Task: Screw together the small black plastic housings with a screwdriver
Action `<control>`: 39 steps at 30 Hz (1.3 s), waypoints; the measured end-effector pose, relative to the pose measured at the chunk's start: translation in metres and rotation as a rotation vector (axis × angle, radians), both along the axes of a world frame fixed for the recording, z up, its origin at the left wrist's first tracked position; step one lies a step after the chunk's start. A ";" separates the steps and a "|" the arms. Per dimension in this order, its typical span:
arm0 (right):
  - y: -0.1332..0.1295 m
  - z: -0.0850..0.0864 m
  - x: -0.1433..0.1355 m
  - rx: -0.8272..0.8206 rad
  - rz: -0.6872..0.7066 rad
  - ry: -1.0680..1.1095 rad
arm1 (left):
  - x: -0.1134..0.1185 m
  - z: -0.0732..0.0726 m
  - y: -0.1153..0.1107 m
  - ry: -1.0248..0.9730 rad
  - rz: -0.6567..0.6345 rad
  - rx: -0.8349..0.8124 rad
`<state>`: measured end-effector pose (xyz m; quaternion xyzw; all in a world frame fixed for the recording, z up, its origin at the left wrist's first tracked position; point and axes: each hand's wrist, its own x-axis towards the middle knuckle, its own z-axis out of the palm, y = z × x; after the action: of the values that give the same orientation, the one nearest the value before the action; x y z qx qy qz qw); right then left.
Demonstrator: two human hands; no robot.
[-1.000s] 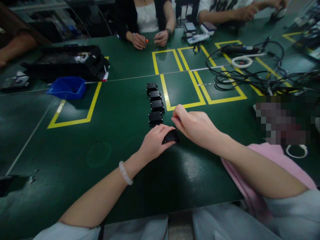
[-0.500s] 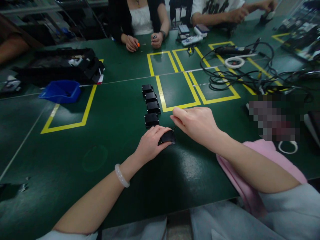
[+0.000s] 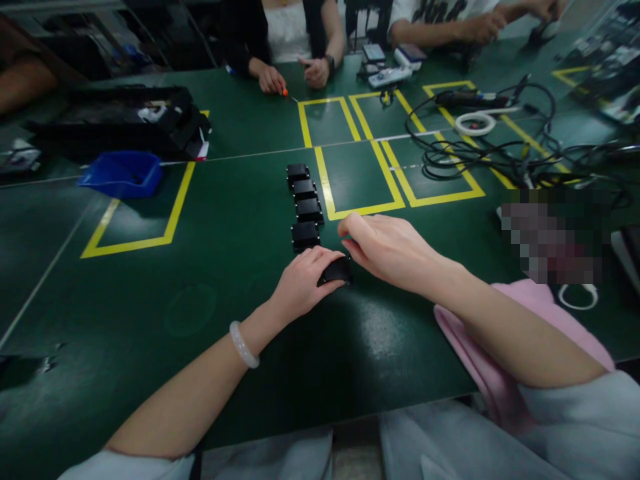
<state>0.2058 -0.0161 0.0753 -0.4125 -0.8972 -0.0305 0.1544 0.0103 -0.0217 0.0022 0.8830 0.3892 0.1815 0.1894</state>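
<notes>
My left hand point(image 3: 303, 281) grips a small black box point(image 3: 337, 269) between thumb and fingers, just above or on the green tabletop; I cannot tell which. My right hand point(image 3: 383, 247) is curled close to the box's right corner, with thumb and index finger bent toward each other. Whatever these fingers hold, if anything, is hidden or too small to name. Just beyond my left hand, several similar black boxes point(image 3: 305, 235) lie in a row leading away from me, with small bright points at their corners.
Yellow tape outlines point(image 3: 367, 213) mark the table. A blue scoop-shaped bin point(image 3: 123, 175) and a black tray stack point(image 3: 115, 123) stand left. Tangled black cables point(image 3: 460, 157) and a pink cloth point(image 3: 545, 313) lie right. Across the table, a person's hand point(image 3: 271, 80) holds an orange-handled tool.
My right thumb and index finger have shifted slightly at the box's corner, and the thin dark piece beneath them no longer shows. Across the table, the co-worker's hands have moved.
</notes>
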 end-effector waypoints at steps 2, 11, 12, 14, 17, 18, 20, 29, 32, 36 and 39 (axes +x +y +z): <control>-0.001 0.000 0.000 0.023 -0.062 -0.013 | 0.000 -0.001 0.000 -0.005 0.001 0.007; 0.001 -0.002 0.001 -0.019 -0.022 0.031 | 0.000 0.000 0.000 -0.027 -0.011 -0.013; 0.002 -0.002 0.001 -0.032 -0.005 0.039 | -0.001 0.000 0.000 -0.030 -0.010 -0.012; 0.002 0.001 0.001 -0.048 -0.009 0.034 | -0.001 0.000 0.000 -0.032 -0.012 -0.017; 0.001 0.003 -0.001 -0.012 -0.138 -0.017 | -0.001 0.001 0.000 -0.029 -0.011 -0.029; 0.001 0.004 -0.001 0.006 -0.190 -0.040 | -0.001 0.001 0.000 -0.027 -0.011 -0.031; 0.000 0.003 -0.001 0.013 -0.242 -0.067 | -0.001 0.002 0.000 -0.023 -0.013 -0.033; 0.001 0.001 0.000 -0.070 -0.095 0.045 | -0.001 -0.001 0.000 -0.032 -0.004 -0.021; -0.001 0.002 -0.002 -0.047 -0.174 -0.002 | -0.001 -0.001 0.000 -0.033 0.000 -0.016; 0.000 0.001 -0.003 -0.098 -0.129 0.015 | -0.001 -0.001 0.000 -0.039 0.000 -0.013; 0.002 0.002 0.000 -0.142 -0.085 0.030 | -0.001 0.001 0.000 -0.032 -0.005 -0.029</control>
<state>0.2062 -0.0138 0.0769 -0.4606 -0.8764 0.0327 0.1367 0.0097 -0.0220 0.0033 0.8781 0.3864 0.1897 0.2089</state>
